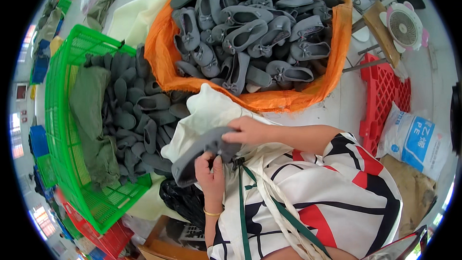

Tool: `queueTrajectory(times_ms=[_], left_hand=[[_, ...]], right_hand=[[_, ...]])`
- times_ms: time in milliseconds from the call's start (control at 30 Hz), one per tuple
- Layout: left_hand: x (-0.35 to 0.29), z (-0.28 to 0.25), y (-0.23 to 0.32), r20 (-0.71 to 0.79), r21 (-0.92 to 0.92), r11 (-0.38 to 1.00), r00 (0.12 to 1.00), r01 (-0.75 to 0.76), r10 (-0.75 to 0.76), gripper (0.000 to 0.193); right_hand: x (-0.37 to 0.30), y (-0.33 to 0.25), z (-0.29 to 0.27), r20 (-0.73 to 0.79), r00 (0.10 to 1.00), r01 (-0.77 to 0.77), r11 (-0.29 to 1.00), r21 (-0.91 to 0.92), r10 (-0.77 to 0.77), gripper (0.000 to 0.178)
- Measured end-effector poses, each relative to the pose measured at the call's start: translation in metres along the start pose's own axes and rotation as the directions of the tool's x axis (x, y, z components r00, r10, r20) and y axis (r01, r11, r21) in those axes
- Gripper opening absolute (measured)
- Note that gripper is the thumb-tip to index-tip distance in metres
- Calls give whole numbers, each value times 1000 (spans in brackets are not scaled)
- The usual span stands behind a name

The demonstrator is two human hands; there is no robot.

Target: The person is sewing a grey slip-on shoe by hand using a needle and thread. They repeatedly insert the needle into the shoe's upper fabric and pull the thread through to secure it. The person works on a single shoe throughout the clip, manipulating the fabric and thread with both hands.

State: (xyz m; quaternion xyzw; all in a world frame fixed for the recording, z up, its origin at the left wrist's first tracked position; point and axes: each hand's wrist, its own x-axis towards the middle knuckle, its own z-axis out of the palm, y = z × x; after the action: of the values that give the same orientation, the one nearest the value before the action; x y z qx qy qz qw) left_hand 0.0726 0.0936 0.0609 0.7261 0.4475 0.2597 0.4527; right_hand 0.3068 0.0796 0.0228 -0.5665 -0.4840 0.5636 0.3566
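A grey slip-on shoe [188, 162] is held between both hands over my lap. My left hand [210, 177], with a gold bangle at the wrist, pinches the shoe's upper near its small bow. My right hand [246, 131] grips the other end from above, its fingers closed on the fabric. White cloth [211, 101] lies beneath the shoe. Just beyond, a big orange sack [284, 102] is heaped with grey bow-trimmed shoes [245, 36]. On the left, a green plastic crate [72, 159] holds more grey shoes [139, 115], which look plain.
Olive cloth [89, 101] drapes over the crate's contents. A black plastic bag [180, 200] sits by my left forearm. To the right are a red plastic pallet [378, 101], a white-and-blue sack [414, 137] and a pink-and-white fan [403, 25] on a wooden stool [380, 31].
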Motion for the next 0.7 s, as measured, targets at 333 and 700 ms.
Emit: queueTrajectory(times_ms=[333, 700], left_hand=[[26, -9, -11, -207, 209, 968, 961, -137, 180, 12], [0, 20, -91, 6, 338, 937, 995, 87, -95, 17]], right_hand=[[10, 31, -111, -579, 792, 211, 803, 558, 194, 36], [15, 25, 12, -138, 990, 30, 998, 61, -21, 15]])
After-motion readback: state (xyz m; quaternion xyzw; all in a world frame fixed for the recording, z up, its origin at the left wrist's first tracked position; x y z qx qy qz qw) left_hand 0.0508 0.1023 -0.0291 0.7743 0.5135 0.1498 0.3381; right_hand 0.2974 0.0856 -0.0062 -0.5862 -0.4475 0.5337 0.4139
